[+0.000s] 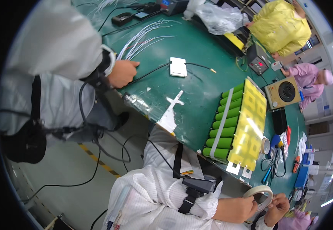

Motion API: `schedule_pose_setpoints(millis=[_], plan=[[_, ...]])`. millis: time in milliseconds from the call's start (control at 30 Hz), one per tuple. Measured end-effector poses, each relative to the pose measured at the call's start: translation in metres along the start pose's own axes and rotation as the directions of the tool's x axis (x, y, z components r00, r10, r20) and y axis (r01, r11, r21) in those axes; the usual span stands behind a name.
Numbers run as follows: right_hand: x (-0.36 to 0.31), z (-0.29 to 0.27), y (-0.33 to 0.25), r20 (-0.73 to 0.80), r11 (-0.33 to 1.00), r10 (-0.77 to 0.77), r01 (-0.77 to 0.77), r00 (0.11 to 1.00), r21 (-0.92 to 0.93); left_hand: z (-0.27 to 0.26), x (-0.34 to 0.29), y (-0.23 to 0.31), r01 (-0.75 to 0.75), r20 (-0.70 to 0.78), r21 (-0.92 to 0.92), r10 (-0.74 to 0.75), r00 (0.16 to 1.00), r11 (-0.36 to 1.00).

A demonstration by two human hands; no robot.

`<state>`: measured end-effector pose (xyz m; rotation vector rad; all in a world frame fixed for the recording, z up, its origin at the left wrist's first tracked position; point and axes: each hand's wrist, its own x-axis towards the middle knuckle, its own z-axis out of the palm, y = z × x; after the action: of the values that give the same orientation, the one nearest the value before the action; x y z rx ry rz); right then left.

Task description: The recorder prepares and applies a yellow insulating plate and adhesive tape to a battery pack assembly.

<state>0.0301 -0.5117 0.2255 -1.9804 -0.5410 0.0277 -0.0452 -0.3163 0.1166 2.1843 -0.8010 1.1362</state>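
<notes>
My left hand (236,209) is closed round the side of a roll of cream-coloured tape (265,188), held near the table's front edge at the lower right. The fingers of my right hand (277,210) are pinched together against the roll's other side, at what looks like the tape's edge; a loose end is too small to make out. Just beyond my hands stands a battery pack (228,124) of green cylindrical cells with a grey strap round them. A yellow sheet (249,124) covers its right face, and metal tabs (233,168) stick out at its near end.
At left, a co-worker's hand (122,73) rests by white wires (135,42). A white square part (178,67) with black cables lies mid-table. White scraps (169,119) lie near the edge. A fan unit (285,92), another tape roll (265,145) and tools (277,157) are beyond the pack.
</notes>
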Motion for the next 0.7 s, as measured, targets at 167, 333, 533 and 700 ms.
schedule_pose_setpoints(millis=[167,333,533,700], plan=[[0.01,0.018,-0.006,-0.041,0.977,-0.214,0.213,0.976,-0.012,-0.02,0.014,-0.016,-0.072,-0.05,0.024,0.073,0.996,0.997],[0.021,0.032,-0.009,-0.095,0.9,-0.434,0.436,0.896,-0.007,-0.045,0.034,-0.023,-0.033,0.09,0.098,0.024,0.996,0.995],[0.027,0.032,-0.011,-0.046,0.88,-0.463,0.465,0.885,0.097,-0.062,0.045,-0.025,-0.136,0.259,0.201,0.082,0.962,0.97],[0.038,0.041,-0.007,0.011,0.815,-0.572,0.567,0.82,0.12,-0.065,0.053,-0.029,-0.13,0.292,0.279,0.045,0.955,0.951]])
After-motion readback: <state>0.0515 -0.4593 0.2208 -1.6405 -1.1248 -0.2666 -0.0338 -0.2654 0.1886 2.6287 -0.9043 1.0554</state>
